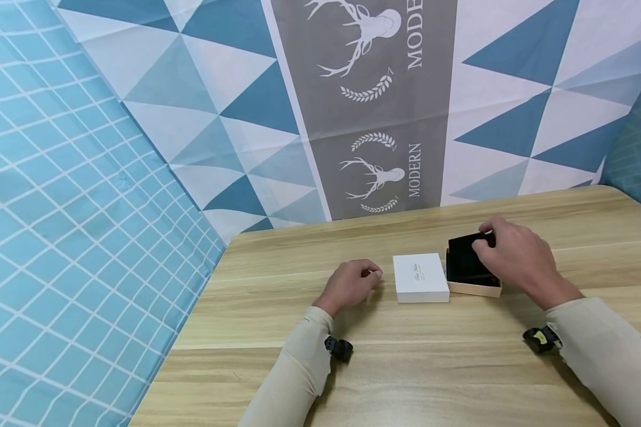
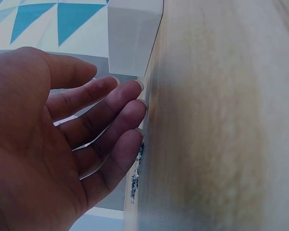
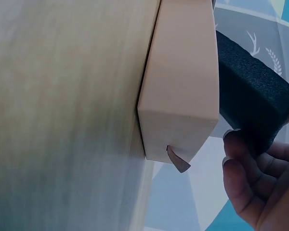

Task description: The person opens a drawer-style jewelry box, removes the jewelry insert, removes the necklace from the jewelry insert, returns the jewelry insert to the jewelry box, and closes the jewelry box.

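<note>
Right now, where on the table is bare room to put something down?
The table is bare in front between both sleeves, and behind the white lid up to the wall cloth. It is crowded where the left hand, lid, box and right hand sit together.

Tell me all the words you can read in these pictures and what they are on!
"MODERN" on the grey strip of the wall cloth, beside the lower deer head.
"MODE", cut off by the picture's top edge, on the same strip beside the upper deer head.
Small gold script on the white box lid: too small to read.
Nothing else bears words.
</note>
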Demonstrator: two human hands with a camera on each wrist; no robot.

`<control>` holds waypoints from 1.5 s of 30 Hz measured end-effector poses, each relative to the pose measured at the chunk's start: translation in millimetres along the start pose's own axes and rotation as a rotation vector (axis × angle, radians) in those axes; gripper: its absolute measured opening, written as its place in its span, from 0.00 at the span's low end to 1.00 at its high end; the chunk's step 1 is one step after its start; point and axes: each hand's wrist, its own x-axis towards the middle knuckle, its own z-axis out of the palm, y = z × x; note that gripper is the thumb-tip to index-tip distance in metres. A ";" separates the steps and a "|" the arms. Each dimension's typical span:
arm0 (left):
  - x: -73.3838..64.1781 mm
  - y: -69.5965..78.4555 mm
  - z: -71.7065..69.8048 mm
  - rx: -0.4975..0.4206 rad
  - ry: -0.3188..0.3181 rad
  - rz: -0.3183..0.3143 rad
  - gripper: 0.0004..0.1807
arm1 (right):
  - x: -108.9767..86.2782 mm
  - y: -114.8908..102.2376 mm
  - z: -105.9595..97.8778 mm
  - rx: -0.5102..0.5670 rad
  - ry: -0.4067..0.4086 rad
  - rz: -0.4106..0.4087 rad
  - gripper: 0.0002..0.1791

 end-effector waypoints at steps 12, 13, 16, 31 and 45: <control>0.4 -0.4 -0.2 0.010 0.004 0.003 0.11 | 0.9 0.5 2.5 -0.004 -0.031 0.003 0.21; 0.2 -0.3 -0.4 0.010 0.005 0.005 0.11 | 0.9 0.5 2.6 -0.004 -0.032 0.004 0.21; -0.2 -0.2 -0.8 0.010 0.003 0.008 0.11 | 0.8 0.4 2.8 -0.001 -0.035 0.009 0.21; 0.8 -1.2 0.4 0.010 -0.005 -0.010 0.12 | 1.3 2.1 1.8 0.058 -0.090 0.112 0.24; 1.5 -2.1 0.8 0.015 -0.004 -0.004 0.12 | 1.3 5.0 3.4 0.103 -0.113 0.133 0.24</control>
